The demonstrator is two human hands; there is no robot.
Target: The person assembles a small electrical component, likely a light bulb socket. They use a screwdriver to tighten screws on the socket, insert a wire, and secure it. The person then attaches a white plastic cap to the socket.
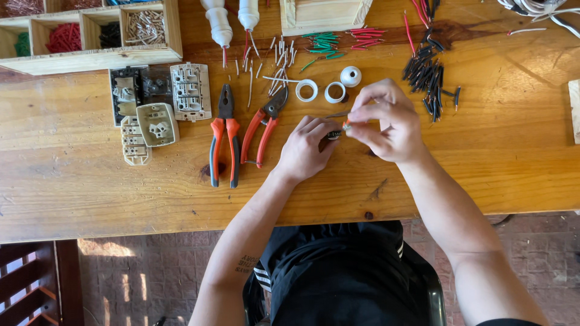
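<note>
While a small dark electrical part (pixel 333 134) is pinched between the curled fingertips of the left hand (pixel 305 150), it is kept just above the wooden workbench (pixel 90 175), apparently so that it stays steady for the other hand. The left hand is closed tightly around it, with the knuckles resting on or close to the wood. The right hand (pixel 386 121) is closed too, its fingers gathered on a thin orange-handled tool (pixel 345 124), probably a small screwdriver, whose tip is brought to the part; the exact contact is hidden by the fingers.

Just beyond the hands, two white rings (pixel 320 91) and a white cap (pixel 350 76) are laid within easy reach. To the left, orange-handled cutters (pixel 261 127) and combination pliers (pixel 225 136) are set side by side, handles toward the near edge, as if for quick picking up. Farther left, beige socket modules (pixel 157 124) are grouped beside a dark frame. Short wire pieces are sorted by colour: white (pixel 279 57), green (pixel 323 43), red (pixel 365 36) and black (pixel 426 75), the black to the right. At the far left, a wooden compartment box (pixel 96 57) is filled with more sorted pieces, and two white lamp holders (pixel 232 21) are laid at the far edge.
</note>
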